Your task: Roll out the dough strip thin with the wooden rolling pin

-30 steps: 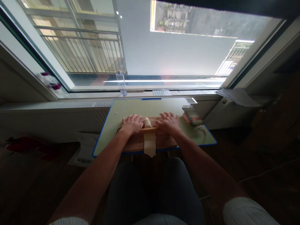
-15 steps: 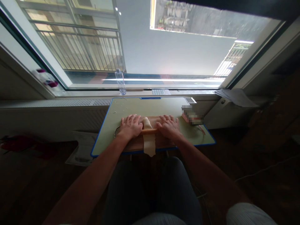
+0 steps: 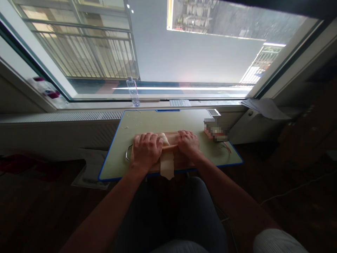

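Observation:
A wooden rolling pin lies crosswise on a wooden board. My left hand is closed over its left end, and my right hand grips the right end with bent fingers. Under the pin runs a pale strip of dough. Its near end hangs over the board's front edge, while the far part is bunched or folded beyond the pin. Both ends of the pin are hidden by my hands.
The board rests on a small green table with a blue rim. A metal handle sticks out at the board's left. A partly blurred object stands on the right. On the windowsill are a clear bottle and papers.
My fingers, stretched flatter before, are now curled around the pin. The left hand is more raised at the knuckles. The dough's hanging end reaches slightly lower in view.

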Demonstrator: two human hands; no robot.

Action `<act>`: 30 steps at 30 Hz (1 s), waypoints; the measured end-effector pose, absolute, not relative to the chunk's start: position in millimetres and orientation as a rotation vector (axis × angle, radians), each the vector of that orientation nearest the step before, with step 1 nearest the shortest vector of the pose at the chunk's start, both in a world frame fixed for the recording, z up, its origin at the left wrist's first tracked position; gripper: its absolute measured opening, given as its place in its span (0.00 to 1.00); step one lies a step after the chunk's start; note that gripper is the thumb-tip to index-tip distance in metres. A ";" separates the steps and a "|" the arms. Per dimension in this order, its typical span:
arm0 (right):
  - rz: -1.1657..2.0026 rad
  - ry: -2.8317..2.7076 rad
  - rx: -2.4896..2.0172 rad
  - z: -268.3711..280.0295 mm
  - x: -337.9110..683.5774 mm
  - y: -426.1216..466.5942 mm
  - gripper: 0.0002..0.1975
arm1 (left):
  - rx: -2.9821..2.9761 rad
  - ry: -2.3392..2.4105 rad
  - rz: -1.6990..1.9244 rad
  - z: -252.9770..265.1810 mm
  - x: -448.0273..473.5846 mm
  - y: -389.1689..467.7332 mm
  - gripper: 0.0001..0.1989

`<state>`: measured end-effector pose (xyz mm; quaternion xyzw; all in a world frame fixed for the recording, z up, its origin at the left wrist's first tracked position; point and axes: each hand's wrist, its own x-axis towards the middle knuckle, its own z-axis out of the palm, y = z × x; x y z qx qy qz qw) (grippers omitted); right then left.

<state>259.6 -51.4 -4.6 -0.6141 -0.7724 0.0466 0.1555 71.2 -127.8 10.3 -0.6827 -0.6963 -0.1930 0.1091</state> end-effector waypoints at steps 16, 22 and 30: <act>0.104 -2.452 -1.690 11.7 256.5 -42.2 0.27 | -2.257 -2.333 -0.100 16.0 56.2 -80.2 0.34; 0.181 -2.454 -1.729 12.6 253.8 -31.6 0.27 | -2.260 -2.404 -0.074 15.5 52.0 -65.2 0.38; 0.183 -2.419 -1.793 8.1 254.0 -36.6 0.33 | -2.245 -2.476 -0.106 16.8 55.9 -73.9 0.42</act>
